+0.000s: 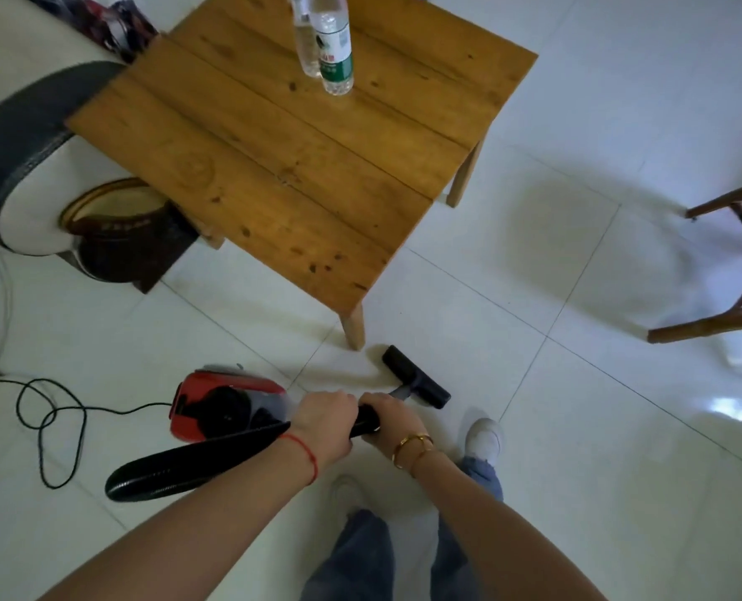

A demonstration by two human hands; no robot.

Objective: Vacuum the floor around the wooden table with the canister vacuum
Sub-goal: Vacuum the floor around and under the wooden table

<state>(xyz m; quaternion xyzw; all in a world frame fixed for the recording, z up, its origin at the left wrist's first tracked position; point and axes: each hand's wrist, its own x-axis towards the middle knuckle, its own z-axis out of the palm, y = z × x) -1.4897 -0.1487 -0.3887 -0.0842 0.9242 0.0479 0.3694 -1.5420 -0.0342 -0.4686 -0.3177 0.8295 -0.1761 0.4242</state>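
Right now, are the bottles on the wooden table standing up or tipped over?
Upright. Both bottles stand on their bases on the wooden table, necks running out of the top of the view.

Two bottles [328, 41] stand on the counter [273, 167]; the nozzle [416, 377] lies before its near leg [354, 325], the canister [226, 405] left.

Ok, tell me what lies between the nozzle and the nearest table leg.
Only bare floor tile in the head view: the nozzle sits just short of the table leg, apart from it.
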